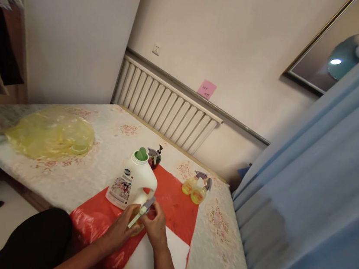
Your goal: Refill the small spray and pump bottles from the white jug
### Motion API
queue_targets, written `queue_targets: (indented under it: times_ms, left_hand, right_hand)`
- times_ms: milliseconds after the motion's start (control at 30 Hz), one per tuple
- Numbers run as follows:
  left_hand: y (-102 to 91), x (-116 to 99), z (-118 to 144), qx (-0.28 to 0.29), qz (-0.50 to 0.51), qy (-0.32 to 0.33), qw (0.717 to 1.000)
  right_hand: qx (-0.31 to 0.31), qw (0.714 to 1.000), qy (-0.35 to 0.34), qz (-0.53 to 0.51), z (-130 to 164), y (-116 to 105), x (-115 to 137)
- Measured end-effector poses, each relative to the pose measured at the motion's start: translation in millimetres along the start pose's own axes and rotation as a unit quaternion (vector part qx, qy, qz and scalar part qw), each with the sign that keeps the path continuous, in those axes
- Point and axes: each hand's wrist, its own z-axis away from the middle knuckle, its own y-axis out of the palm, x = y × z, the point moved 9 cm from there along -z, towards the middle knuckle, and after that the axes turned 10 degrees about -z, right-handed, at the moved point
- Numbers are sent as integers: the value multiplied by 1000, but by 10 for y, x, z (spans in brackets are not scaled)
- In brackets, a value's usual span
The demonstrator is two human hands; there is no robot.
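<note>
Both of my hands are on a small spray bottle (142,211) with a grey and pale green spray head and a yellowish body, largely covered by fingers. My left hand (121,227) closes around its left side. On the other side, my right hand (156,228) grips near the spray head. Just behind them stands a large white jug (140,175) with a printed label, a handle and a green piece in its mouth. A red plastic sheet (178,200) lies underneath, with a white sheet or board (143,256) partly under my right forearm.
Two yellow spray bottles (197,194) stand at the sheet's right edge, and a dark spray bottle (154,160) is behind the jug. A crumpled yellow plastic bag (52,132) lies on the left of the floral cover (107,138). A radiator (167,98) runs behind; a blue curtain (321,178) hangs right.
</note>
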Motion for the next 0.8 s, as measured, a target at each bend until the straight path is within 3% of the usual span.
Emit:
queue_targets:
  times_ms: [200,500,800]
  left_hand:
    - [27,19,0,7,12,14,1000]
    - [42,94,9,-2,-1,4,1000]
    - [2,21,5,-1,0,4,1000]
  right_hand:
    - [43,999,7,-31,13,-11,7]
    - [-49,998,21,-25,-2,-27,-87]
    - [39,998,-9,-54,10,2,29]
